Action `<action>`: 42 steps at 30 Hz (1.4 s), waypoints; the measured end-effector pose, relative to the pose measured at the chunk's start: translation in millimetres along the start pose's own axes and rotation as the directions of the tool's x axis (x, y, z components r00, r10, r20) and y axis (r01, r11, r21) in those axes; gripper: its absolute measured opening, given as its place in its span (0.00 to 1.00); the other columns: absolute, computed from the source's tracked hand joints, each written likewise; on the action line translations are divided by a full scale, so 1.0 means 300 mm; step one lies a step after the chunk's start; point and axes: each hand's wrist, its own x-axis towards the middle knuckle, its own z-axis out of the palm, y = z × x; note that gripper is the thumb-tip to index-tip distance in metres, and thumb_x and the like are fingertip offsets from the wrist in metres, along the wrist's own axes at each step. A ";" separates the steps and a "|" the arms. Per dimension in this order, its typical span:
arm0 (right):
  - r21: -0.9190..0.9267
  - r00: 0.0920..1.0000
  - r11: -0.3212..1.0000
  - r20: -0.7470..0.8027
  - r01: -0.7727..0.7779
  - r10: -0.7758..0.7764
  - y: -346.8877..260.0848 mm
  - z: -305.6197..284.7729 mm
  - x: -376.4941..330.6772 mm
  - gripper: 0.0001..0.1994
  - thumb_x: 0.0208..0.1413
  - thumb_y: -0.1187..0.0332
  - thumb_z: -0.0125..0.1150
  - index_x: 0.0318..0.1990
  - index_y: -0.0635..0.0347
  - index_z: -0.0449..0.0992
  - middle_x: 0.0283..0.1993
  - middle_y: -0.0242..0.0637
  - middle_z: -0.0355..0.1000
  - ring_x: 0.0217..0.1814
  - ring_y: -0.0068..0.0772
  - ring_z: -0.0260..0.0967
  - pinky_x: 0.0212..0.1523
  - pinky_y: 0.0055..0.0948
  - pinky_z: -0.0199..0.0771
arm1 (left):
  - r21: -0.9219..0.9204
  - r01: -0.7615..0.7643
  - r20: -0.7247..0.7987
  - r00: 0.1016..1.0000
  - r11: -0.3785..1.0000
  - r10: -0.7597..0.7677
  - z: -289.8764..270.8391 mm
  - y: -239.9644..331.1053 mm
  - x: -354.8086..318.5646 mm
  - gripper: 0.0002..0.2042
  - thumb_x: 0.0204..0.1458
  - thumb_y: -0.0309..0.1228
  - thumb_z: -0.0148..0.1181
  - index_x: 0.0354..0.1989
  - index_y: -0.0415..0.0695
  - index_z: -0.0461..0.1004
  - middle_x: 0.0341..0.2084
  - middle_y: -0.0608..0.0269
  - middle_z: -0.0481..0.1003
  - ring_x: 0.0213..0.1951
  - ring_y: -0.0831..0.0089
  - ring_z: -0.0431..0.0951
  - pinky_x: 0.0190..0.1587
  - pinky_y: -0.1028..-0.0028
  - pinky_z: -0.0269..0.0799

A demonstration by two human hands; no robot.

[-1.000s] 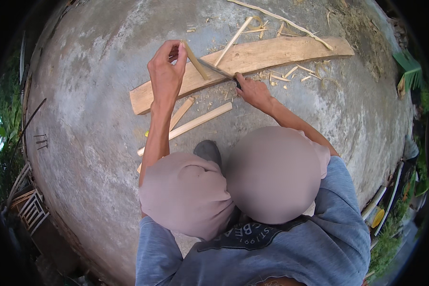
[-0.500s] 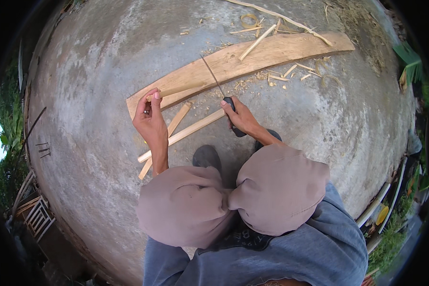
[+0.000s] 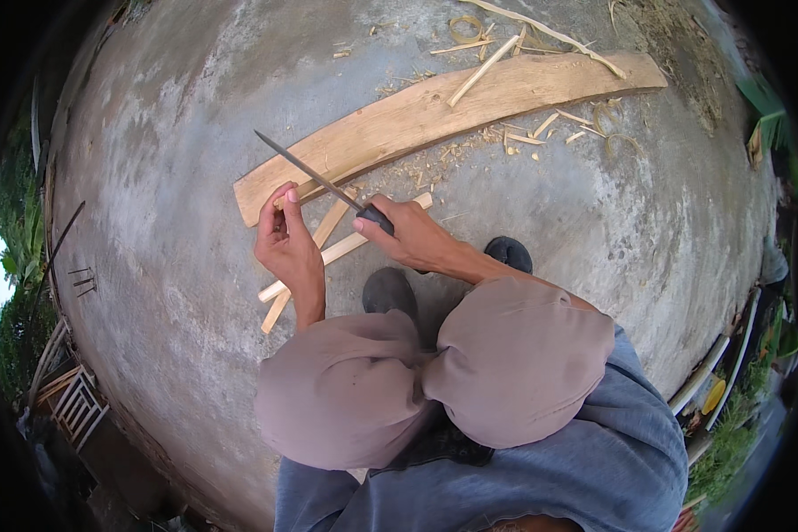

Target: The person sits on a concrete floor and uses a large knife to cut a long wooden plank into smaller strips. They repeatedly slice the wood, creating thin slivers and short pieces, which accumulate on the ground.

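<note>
My left hand [image 3: 291,253] pinches one end of a pale bamboo or wood strip [image 3: 309,189], which slants up to the right over the left part of a long plank [image 3: 434,108]. In my right hand [image 3: 417,235] is a knife [image 3: 313,174], gripped by its black handle. Its narrow blade points up to the left and crosses over the strip, just beyond my left fingertips. Whether the edge touches the strip I cannot tell. Below the plank, a pale stick [image 3: 341,248] lies across a flatter wooden piece [image 3: 332,222], partly behind my left hand.
Another stick [image 3: 481,73] rests on the plank, and a long thin strip [image 3: 563,37] reaches over its far edge. Shavings and chips [image 3: 472,147] litter the concrete floor [image 3: 168,204]. My dark shoes [image 3: 390,293] stand close below the sticks.
My right hand has moved left with the knife, its blade swinging over from the strip's far end to near my left fingers. My left hand keeps its pinch, slightly lower.
</note>
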 end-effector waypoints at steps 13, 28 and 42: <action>-0.076 0.948 0.949 -0.110 -0.307 0.299 0.336 -0.090 -0.057 0.29 0.70 0.46 0.55 0.46 0.73 0.73 0.27 0.60 0.75 0.29 0.56 0.77 0.36 0.50 0.76 | -0.087 0.064 0.104 0.993 0.994 -0.054 0.001 -0.008 0.032 0.13 0.72 0.35 0.54 0.54 0.39 0.76 0.45 0.59 0.80 0.44 0.75 0.76 0.53 0.72 0.73; -0.019 0.997 0.997 0.008 -0.077 0.078 0.027 -0.033 -0.033 0.26 0.71 0.47 0.55 0.42 0.70 0.75 0.23 0.55 0.74 0.22 0.57 0.73 0.30 0.48 0.73 | -0.047 -0.090 0.218 0.971 0.995 0.098 0.021 -0.063 -0.023 0.08 0.75 0.32 0.42 0.52 0.42 0.64 0.41 0.61 0.73 0.40 0.76 0.68 0.50 0.73 0.66; -0.195 0.994 0.978 0.065 -0.074 0.088 -0.021 -0.047 -0.018 0.26 0.70 0.48 0.56 0.43 0.71 0.75 0.23 0.60 0.74 0.30 0.67 0.76 0.34 0.54 0.75 | -0.157 -0.029 0.148 0.988 0.987 0.052 0.009 -0.099 -0.037 0.06 0.74 0.29 0.42 0.51 0.42 0.63 0.40 0.60 0.73 0.37 0.78 0.66 0.44 0.75 0.67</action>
